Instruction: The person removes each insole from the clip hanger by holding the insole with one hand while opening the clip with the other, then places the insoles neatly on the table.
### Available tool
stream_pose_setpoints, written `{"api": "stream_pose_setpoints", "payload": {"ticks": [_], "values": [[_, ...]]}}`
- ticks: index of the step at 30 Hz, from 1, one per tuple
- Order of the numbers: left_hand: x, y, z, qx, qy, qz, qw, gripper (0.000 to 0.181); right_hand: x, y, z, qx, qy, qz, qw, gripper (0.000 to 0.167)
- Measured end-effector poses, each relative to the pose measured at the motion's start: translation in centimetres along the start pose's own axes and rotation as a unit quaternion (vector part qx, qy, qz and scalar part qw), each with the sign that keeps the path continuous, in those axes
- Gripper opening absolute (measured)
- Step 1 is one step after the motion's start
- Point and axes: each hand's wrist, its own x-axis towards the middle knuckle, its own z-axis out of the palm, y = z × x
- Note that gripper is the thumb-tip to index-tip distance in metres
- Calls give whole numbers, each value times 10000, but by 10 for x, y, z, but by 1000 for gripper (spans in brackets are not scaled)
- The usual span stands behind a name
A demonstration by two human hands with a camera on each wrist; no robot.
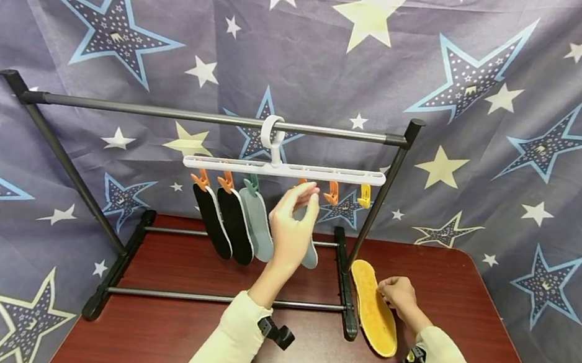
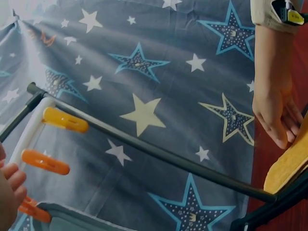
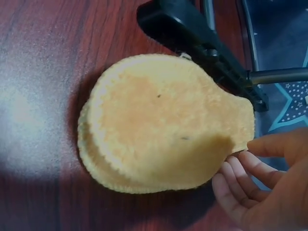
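Note:
My left hand (image 1: 291,232) is raised just below the white hanger (image 1: 284,171), fingers loosely bent beside an orange clip (image 2: 34,209) that holds a grey insole (image 1: 311,253). In the left wrist view only part of this hand (image 2: 10,192) shows at the left edge. With thumb and fingertips, my right hand (image 3: 269,183) pinches the side edge of the upper yellow insole (image 3: 159,115). Another yellow insole (image 3: 91,163) lies under it, slightly offset. To the left on the hanger, two black insoles (image 1: 213,220) and a grey one (image 1: 257,220) hang from clips.
The hanger hooks over the top bar (image 1: 165,113) of a dark metal rack standing on the red-brown table (image 1: 298,358). An orange clip (image 1: 332,192) and a yellow clip (image 1: 365,195) hang at its right end. The rack's black foot (image 1: 346,296) stands beside the yellow insoles. Star-patterned cloth (image 1: 468,202) hangs behind.

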Motion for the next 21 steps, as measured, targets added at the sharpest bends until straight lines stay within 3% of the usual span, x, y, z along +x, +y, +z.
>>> {"api": "stream_pose_setpoints", "payload": {"ticks": [5, 10, 15, 21], "values": [[6, -1, -14, 18, 442, 13, 9990, 15, -4, -10, 0, 230, 54, -164, 9996, 21], [10, -6, -28, 129, 518, -207, 9984, 13, -12, -32, -4, 633, 20, -430, 9971, 24], [12, -13, -38, 45, 334, -418, 9986, 14, -19, -57, -8, 1064, -120, -915, 9900, 24], [13, -22, -47, -28, -184, -886, 9959, 20, -32, -87, -8, 1635, -467, -1510, 9738, 25]]}}
